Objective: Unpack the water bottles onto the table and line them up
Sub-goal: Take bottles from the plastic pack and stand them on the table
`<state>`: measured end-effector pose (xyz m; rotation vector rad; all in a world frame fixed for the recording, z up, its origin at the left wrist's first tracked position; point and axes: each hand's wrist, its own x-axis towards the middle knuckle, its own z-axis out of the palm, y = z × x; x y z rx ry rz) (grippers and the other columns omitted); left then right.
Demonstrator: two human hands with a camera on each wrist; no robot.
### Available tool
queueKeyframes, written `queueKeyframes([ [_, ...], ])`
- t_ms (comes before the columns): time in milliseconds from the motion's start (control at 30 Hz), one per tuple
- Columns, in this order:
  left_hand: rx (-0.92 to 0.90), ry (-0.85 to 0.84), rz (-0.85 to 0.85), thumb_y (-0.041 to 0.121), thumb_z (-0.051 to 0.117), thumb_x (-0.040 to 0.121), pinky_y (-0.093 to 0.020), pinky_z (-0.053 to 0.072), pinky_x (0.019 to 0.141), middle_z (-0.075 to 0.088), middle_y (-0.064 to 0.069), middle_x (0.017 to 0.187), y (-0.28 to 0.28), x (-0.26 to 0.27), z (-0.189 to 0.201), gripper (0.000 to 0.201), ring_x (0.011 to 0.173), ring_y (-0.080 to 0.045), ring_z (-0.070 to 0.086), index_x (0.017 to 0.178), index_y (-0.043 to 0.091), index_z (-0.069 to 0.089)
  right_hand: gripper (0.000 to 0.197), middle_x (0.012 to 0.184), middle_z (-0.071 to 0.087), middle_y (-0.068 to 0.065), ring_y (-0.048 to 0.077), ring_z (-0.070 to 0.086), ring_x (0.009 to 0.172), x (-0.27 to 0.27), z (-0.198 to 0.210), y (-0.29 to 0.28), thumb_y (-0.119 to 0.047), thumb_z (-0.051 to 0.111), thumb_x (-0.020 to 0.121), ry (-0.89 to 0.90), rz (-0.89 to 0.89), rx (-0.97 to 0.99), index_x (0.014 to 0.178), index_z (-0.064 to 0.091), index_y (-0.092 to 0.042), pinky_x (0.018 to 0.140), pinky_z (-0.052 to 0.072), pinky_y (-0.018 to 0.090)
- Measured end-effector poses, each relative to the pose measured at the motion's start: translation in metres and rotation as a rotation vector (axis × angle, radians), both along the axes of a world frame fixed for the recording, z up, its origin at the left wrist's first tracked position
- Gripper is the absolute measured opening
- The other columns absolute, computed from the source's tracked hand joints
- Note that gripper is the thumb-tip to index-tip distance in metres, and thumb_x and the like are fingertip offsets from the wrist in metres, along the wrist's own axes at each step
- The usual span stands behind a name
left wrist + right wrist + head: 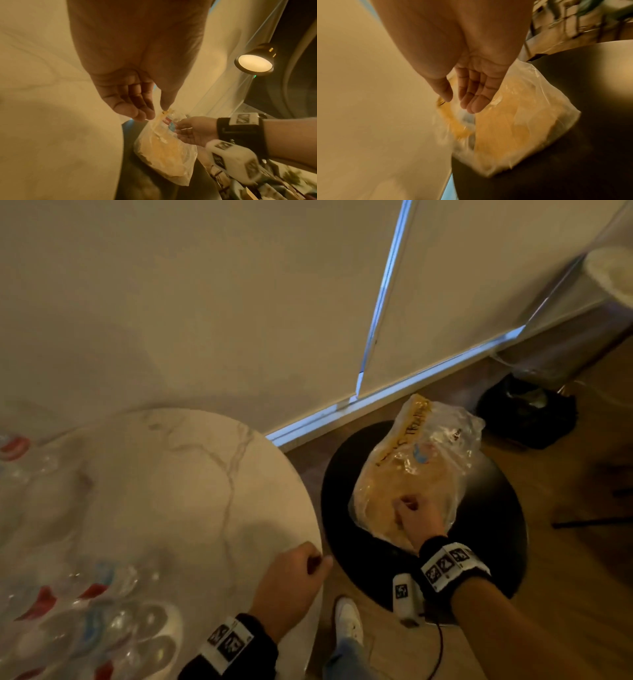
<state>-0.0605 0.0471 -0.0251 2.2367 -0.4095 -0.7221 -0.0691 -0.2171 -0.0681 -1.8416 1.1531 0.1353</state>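
Several clear water bottles (113,621) with red and blue labels lie blurred at the lower left of the white marble table (191,474). More bottles (13,450) show at the far left edge. A crumpled clear and yellow plastic bag (418,467) (164,152) (513,128) sits on a black round stool (489,542). A red and blue label (169,122) shows through its top. My right hand (416,517) (192,131) (471,92) hovers at the bag with relaxed fingers, holding nothing. My left hand (298,570) (135,102) hangs loosely curled over the table's right edge, empty.
The stool stands close to the right of the table on a wooden floor. A black bag (527,416) lies on the floor by the wall. A lit lamp (254,63) is at the right. My white shoe (349,621) and a cable (438,652) are below.
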Motion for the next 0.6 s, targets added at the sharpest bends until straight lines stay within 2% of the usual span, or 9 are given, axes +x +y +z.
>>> queueKeyframes([
  [67,-0.002,0.018,-0.059,0.044,0.057,0.096,-0.019,0.036,0.056,0.052,0.008,0.063,-0.04,0.014,-0.009,0.026,0.056,-0.002,0.047,0.082,0.022,0.059,0.033,0.112,0.067,0.008,0.03,0.061,0.103,0.023,-0.009,-0.035,-0.041,0.071,0.08,-0.038,-0.137,0.008,0.105,0.056,-0.025,0.095,0.049,0.049],
  [133,0.005,0.0,-0.106,0.044,0.055,0.097,-0.013,0.035,0.058,0.057,0.009,0.07,-0.091,0.037,-0.022,0.024,0.061,-0.001,0.051,0.089,0.022,0.062,0.06,0.119,0.059,0.0,0.029,0.055,0.108,0.053,-0.022,-0.082,-0.058,0.069,0.074,0.007,-0.169,-0.052,0.123,0.052,-0.027,0.094,0.045,0.045],
  [200,0.006,0.023,-0.141,0.045,0.053,0.097,-0.016,0.044,0.065,0.065,0.008,0.081,-0.128,0.056,-0.032,0.024,0.07,-0.001,0.058,0.094,0.024,0.064,0.08,0.124,0.052,-0.001,0.032,0.051,0.117,0.078,-0.036,-0.116,-0.077,0.06,0.068,0.108,-0.171,-0.043,0.133,0.045,-0.032,0.097,0.041,0.048],
  [267,-0.001,0.069,-0.177,0.043,0.054,0.098,-0.02,0.051,0.078,0.07,0.008,0.096,-0.153,0.067,-0.043,0.024,0.086,-0.004,0.064,0.104,0.024,0.066,0.08,0.129,0.053,0.003,0.034,0.05,0.117,0.094,-0.045,-0.133,-0.081,0.055,0.065,0.089,-0.281,0.167,0.131,0.048,-0.036,0.098,0.04,0.049],
  [367,0.009,0.132,-0.212,0.038,0.053,0.1,-0.019,0.05,0.089,0.069,0.007,0.114,-0.18,0.08,-0.056,0.028,0.102,-0.006,0.064,0.122,0.023,0.064,0.059,0.121,0.059,0.004,0.031,0.055,0.11,0.1,-0.054,-0.142,-0.068,0.054,0.08,-0.01,-0.249,0.334,0.125,0.057,-0.031,0.084,0.042,0.04],
  [433,0.01,0.176,-0.216,0.038,0.05,0.102,-0.024,0.05,0.097,0.064,0.006,0.125,-0.195,0.086,-0.065,0.037,0.113,-0.009,0.061,0.135,0.023,0.055,0.049,0.123,0.063,0.006,0.032,0.058,0.116,0.095,-0.061,-0.144,-0.055,0.058,0.086,-0.062,-0.101,0.326,0.125,0.059,-0.026,0.083,0.042,0.035],
  [500,0.016,0.203,-0.209,0.034,0.046,0.103,-0.031,0.049,0.102,0.061,0.003,0.129,-0.209,0.091,-0.07,0.039,0.118,-0.012,0.059,0.141,0.022,0.049,0.043,0.116,0.066,0.0,0.025,0.062,0.111,0.081,-0.07,-0.143,-0.054,0.063,0.081,-0.075,0.043,0.182,0.117,0.062,-0.031,0.086,0.045,0.036],
  [533,0.025,0.195,-0.206,0.032,0.045,0.104,-0.035,0.05,0.101,0.063,0.001,0.126,-0.216,0.094,-0.075,0.036,0.115,-0.014,0.06,0.138,0.022,0.05,0.041,0.111,0.067,-0.005,0.02,0.062,0.107,0.071,-0.069,-0.141,-0.051,0.07,0.077,-0.094,0.054,0.146,0.113,0.062,-0.034,0.088,0.047,0.037],
  [600,0.066,0.142,-0.192,0.035,0.042,0.101,-0.043,0.05,0.101,0.065,-0.003,0.123,-0.231,0.1,-0.085,0.033,0.113,-0.019,0.062,0.131,0.023,0.053,0.055,0.117,0.064,-0.01,0.013,0.059,0.11,0.047,-0.067,-0.135,-0.038,0.083,0.069,-0.162,0.098,0.163,0.117,0.057,-0.036,0.094,0.047,0.035],
])
